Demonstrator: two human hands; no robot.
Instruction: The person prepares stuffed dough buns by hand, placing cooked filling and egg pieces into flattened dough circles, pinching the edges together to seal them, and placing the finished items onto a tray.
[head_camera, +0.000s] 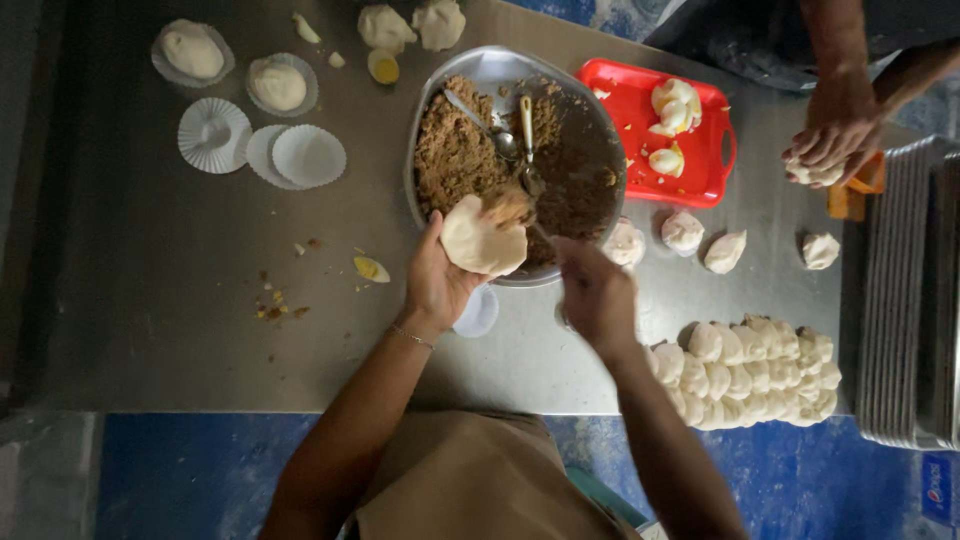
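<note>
1. The worktop (180, 330) is a grey steel sheet, and the round metal bowl (470, 70) of brown crumbly filling (455, 160) sits at its middle, nearer the far edge. Working directly over the bowl, as the hands do here, is the sound way: crumbs that fall go back into the filling and not onto the steel.

2. The left hand (435, 285) holds a flat disc of dough (478, 242) over the bowl's near rim, its grip spread and cupped beneath. I judge the disc should stay level and sag slightly at the centre, so the mound of filling on its far edge settles inward instead of rolling off.

3. The right hand (592, 290) is closed, fingers pressed together around what seems to be a thin utensil handle running toward the dough. Small loads placed at the centre would leave a clean margin of dough for sealing.

4. Finished pieces (750, 375) lie packed in rows toward the near right edge of the worktop; pleated paper cups (310, 155) wait near the far left corner.

5. Hard to make out:
   - The stacked metal trays (905, 300) are cut off at the right edge.
   - A co-worker's hands (835, 135) at the far right corner close over a piece of dough; the body is out of frame.
   - The red tray (625, 110) holds pale and yellow pieces, probably egg, too small to be sure.
   - What the right hand grips is mostly hidden, as is the pale round thing beneath the left wrist.
   - Two spoons (515, 135) lie in the bowl, their bowls buried in the filling.
</note>
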